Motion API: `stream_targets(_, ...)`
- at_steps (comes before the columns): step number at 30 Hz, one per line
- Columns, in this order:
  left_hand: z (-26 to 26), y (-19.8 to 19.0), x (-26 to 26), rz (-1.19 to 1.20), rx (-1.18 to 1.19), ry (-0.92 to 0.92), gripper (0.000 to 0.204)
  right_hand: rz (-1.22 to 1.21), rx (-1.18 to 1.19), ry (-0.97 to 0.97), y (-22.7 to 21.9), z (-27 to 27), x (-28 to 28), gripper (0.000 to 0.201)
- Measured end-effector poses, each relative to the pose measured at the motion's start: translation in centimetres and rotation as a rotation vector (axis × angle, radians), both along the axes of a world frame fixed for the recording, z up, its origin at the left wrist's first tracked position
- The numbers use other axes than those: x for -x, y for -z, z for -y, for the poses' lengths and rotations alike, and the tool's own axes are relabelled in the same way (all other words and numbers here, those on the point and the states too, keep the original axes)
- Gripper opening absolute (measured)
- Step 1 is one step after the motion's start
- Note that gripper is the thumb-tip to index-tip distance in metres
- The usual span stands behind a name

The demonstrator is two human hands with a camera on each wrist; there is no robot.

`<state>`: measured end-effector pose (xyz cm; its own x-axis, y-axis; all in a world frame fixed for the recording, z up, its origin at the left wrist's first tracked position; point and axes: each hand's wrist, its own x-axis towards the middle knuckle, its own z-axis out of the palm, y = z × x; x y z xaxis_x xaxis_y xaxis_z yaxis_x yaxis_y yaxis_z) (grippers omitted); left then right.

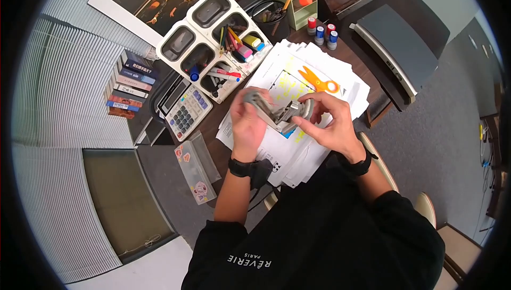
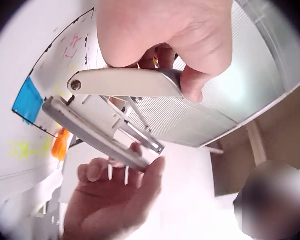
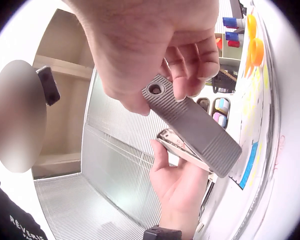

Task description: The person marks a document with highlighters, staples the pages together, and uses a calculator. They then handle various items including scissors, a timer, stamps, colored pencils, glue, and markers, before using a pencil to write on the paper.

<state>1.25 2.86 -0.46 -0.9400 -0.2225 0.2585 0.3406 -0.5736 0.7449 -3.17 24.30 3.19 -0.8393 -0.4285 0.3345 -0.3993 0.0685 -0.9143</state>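
Observation:
A cream and grey stapler (image 1: 262, 110) is held spread open over the papers, its hinge joining the two halves. My left hand (image 1: 247, 130) grips the cream upper arm (image 2: 122, 82), with the thumb near its dark end. On the other side, my right hand (image 1: 335, 127) pinches the end of the base between thumb and fingers. Ribbed grey rubber (image 3: 200, 127) covers the underside of that base in the right wrist view. Between the halves, the metal staple rail (image 2: 140, 135) shows in the left wrist view.
Printed papers (image 1: 308, 157) with yellow marks lie under the hands, with orange scissors (image 1: 319, 81) on top. A white organizer (image 1: 183, 63) with pens, a calculator (image 1: 189, 111) and a clear sticker-covered case (image 1: 194, 170) are to the left. Small red- and blue-capped bottles (image 1: 319, 35) stand beyond.

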Motion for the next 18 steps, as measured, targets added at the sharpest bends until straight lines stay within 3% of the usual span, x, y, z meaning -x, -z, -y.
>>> stream_targets(8,3.0,-0.1,0.3,-0.085,-0.188,-0.127,0.049,-0.074,-0.013,-0.013,0.7,0.0,0.4,0.037)
stream_targets(17,3.5,-2.1,0.2,-0.186,-0.316,-0.129,0.048,-0.068,-0.218,-0.103,0.3,-0.7,0.8,0.040)
stream_targets(18,3.7,-2.1,0.2,-0.197,-0.359,-0.128,0.047,-0.172,-0.253,-0.111,0.3,-0.7,0.9,0.039)
